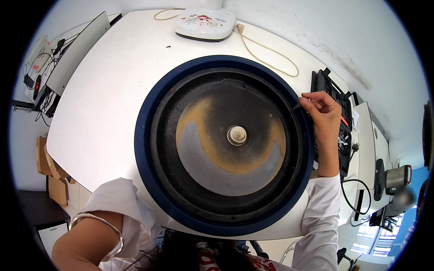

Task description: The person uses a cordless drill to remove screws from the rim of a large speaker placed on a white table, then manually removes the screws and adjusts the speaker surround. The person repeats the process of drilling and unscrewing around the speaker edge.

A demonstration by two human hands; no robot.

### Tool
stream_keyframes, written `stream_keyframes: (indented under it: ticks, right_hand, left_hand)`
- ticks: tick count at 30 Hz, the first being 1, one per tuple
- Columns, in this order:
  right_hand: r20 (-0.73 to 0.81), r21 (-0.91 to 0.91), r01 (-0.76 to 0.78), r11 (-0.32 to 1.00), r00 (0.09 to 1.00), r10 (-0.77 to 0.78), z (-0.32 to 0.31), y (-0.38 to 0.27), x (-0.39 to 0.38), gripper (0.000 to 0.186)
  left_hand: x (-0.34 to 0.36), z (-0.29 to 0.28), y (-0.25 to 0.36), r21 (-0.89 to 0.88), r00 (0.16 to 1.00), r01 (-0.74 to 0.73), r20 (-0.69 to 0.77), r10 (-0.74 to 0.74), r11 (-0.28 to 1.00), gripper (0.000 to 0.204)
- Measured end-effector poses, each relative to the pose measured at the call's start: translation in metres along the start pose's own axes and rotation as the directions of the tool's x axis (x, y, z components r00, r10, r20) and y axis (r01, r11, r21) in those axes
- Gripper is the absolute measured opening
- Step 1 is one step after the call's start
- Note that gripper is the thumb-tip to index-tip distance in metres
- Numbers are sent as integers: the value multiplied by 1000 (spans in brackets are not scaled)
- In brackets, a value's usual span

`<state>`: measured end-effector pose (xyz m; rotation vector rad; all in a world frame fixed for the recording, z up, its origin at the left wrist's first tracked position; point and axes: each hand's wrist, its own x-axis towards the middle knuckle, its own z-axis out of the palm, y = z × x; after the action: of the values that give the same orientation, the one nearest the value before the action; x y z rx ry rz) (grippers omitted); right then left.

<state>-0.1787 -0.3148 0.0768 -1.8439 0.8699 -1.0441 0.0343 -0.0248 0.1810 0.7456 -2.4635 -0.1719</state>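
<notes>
A large round appliance part (165,180) with a dark blue rim lies on the white table (99,90). Inside its black inner ring sits a worn disc (208,174), black, brown and grey, with a pale round knob (237,135) at the centre. At the right rim, my right hand (322,110) has its thumb and index finger pinched together on a small dark thing (297,106), too small to name. My left forearm (90,237), with a silver bangle, runs out at the lower left; the hand itself is out of the picture.
A white base with knobs (205,23) stands at the back, its beige cord (271,49) lying to the right. Beyond my right hand is an open black tool case (346,135). Cardboard (56,189) lies low on the left, and a grey panel (77,54) stands behind it.
</notes>
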Motion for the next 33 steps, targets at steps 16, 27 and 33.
stream_keyframes:
  ticks: [16,27,33]
  right_hand:
    - [362,-242,328,913,904,-229,-5,-17,1,27]
    - [198,-234,279,931,952,-235,3,-12,-1,10]
    - [160,-402,291,868,956,-246,-5,-21,1,7]
  left_hand:
    - [4,-4,1,-38,997,76,4,-76,996,33]
    - [-1,-1,2,47,999,44,-3,-43,998,34]
    - [-1,-8,0,-18,998,52,29,-52,998,32]
